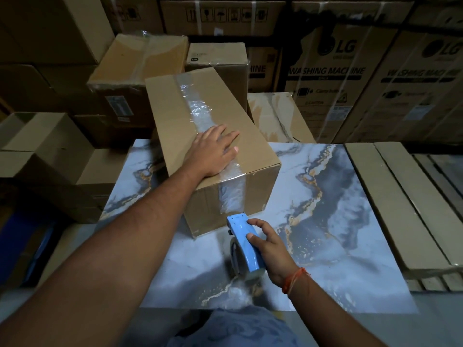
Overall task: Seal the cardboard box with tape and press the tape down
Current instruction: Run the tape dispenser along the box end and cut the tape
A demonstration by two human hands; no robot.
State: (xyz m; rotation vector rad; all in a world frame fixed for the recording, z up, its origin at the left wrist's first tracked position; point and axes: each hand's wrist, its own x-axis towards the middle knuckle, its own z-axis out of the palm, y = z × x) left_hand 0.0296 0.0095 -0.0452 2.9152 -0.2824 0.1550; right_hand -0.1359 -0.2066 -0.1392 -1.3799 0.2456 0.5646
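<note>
Under the left hand (215,151) lies the top of a closed cardboard box (175,116), which sits on a marble-patterned bench (338,221), turned at an angle to it. This hand is spread flat, fingers apart and clamped on nothing, its palm resting on a strip of clear tape (198,110) that runs along the box's top seam. Beyond the fingertips the tape looks wrinkled and cloudy, so it probably has not bonded fully there. Below the wrist, the same strip folds over the near top edge and runs down the near end face of the box.

Just below that tape end, the right hand (268,249) is closed around the handle of a blue tape dispenser (244,240), with the index finger stretched along its side. The dispenser's front end is at the lower edge of the box; whether the tape is cut free cannot be told. An orange thread circles the right wrist.

The box looks stiff at its edges and corners but likely gives a little along the centre seam, so pressing is best done with a flat palm sliding along the strip, working wrinkles outward. The tape is thin, slick on top and sticky beneath, and creases easily. The dispenser is rigid and light, best held by its handle, clear of the cutter.

Beyond the left hand, more cartons (140,63) are stacked.
</note>
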